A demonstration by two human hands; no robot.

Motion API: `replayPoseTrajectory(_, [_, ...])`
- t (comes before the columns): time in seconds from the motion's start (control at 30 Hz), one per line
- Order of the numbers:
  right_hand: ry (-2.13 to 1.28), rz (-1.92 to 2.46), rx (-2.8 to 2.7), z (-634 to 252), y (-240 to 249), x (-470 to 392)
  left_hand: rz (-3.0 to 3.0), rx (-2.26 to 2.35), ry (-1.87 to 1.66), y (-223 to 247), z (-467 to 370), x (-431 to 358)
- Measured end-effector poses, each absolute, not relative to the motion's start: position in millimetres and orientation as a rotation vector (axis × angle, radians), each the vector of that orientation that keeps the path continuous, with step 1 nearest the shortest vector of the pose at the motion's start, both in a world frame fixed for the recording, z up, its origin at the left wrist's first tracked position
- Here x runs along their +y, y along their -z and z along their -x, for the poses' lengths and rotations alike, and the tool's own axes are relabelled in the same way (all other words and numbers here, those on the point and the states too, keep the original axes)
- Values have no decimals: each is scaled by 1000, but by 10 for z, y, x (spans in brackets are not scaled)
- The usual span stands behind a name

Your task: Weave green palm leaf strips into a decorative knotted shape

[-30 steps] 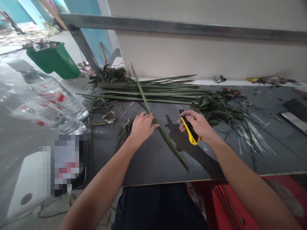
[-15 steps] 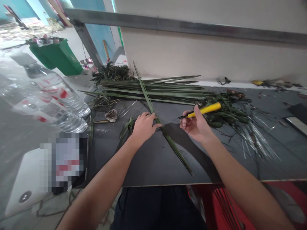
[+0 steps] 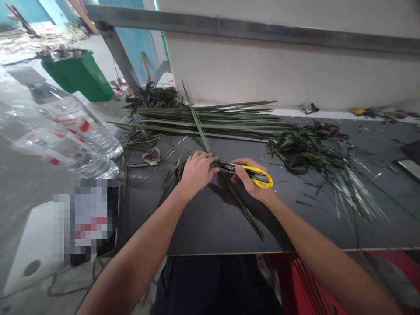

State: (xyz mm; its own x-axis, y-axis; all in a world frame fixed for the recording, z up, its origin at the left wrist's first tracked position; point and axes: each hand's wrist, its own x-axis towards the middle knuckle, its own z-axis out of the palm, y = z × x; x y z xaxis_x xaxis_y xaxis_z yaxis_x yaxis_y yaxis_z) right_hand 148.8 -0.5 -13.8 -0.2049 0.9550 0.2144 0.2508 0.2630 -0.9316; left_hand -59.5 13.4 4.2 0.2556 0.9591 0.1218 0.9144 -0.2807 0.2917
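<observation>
A long green palm leaf [image 3: 241, 202] lies slanting across the dark table, its far tip resting over a pile of other leaves. My left hand [image 3: 198, 174] grips the leaf near its middle, thumb on the near side and fingers across it. In my right hand [image 3: 251, 179] is a yellow-and-black box cutter [image 3: 257, 174]. Its blade end meets the leaf just right of my left fingertips; whether it cuts in cannot be seen. Behind my hands lies the pile of long leaves [image 3: 229, 124]. A short folded leaf [image 3: 171, 178] is left of my left hand.
Plastic water bottles [image 3: 82, 118] stand at the left, above a phone [image 3: 90, 218] and a pale case. Woven leaf pieces [image 3: 311, 151] with clear thin strands lie at the right. A metal rail [image 3: 229, 30] runs along the wall; a green bin [image 3: 80, 74] stands behind.
My right hand has moved left and slightly down, bringing the box cutter from above the table to the leaf beside my left fingers. My left hand stays on the leaf.
</observation>
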Motion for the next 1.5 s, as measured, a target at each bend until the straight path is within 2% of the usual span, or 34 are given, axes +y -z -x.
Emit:
replayPoseTrajectory(0.17, [-846,1170,-1673,-1511,199,10,-2334,1782,-369,-40,593,133])
replayPoseTrajectory(0.77, [-914,1090,-1746,-1566,169,5,-2256,1803,-522,-3,593,153])
replayPoseTrajectory(1.5, [-792,1140,-1881,-1546,148,-36,-2218,1835,-513,-18,588,164])
